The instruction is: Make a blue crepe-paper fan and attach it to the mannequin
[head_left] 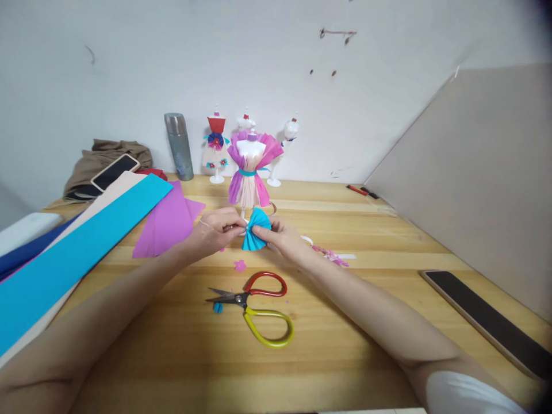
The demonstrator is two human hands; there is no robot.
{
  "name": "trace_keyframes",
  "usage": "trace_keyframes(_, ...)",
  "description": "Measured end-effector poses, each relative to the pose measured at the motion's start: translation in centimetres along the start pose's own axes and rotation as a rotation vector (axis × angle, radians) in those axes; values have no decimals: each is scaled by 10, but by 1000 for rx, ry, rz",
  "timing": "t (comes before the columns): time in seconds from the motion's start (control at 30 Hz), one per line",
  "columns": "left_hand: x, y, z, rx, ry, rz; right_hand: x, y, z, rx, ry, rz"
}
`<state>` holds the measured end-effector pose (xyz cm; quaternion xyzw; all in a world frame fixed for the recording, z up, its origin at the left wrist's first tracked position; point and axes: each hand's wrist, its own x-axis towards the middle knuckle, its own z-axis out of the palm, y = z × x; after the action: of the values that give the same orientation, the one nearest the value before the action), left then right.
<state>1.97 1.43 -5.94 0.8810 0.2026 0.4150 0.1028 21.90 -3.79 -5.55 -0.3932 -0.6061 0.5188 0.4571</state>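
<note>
A pleated blue paper fan (pixel 257 230) is held up between both hands over the table. My left hand (pixel 222 227) pinches its narrow gathered end. On the other side, my right hand (pixel 278 234) grips the spread pleats, thumb on the near face. Just behind stands a small mannequin (pixel 250 148) in a pink, purple and cream paper dress with a blue waist tie. Below the hands lie scissors (pixel 241 299) with one red and one yellow handle, blades parted, beside a small blue scrap (pixel 218 308). A pink paper flower (pixel 240 265) rests between hands and scissors.
Blue, cream and purple paper sheets (pixel 81 253) spread across the left. Further back are a phone (pixel 115 172), brown cloth (pixel 107 155), a flask (pixel 179 146) and other small dressed mannequins (pixel 216 144). A dark flat device (pixel 483 316) and two pens (pixel 362 191) lie right.
</note>
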Motion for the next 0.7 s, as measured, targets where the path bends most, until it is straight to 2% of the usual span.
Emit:
trace_keyframes(0.33, 5, 9, -16, 309, 41, 157, 7, -11, 9, -57, 144, -54)
trace_keyframes(0.4, 6, 9, -20, 398, 47, 149, 8, -14, 10, -65, 168, -70)
trace_keyframes(0.53, 10, 8, -30, 388, 124, -2, 11, -20, 10, -90, 176, -122)
trace_keyframes(0.7, 27, -4, -46, 37, 182, -382, 19, -32, 6, -29, 253, -165)
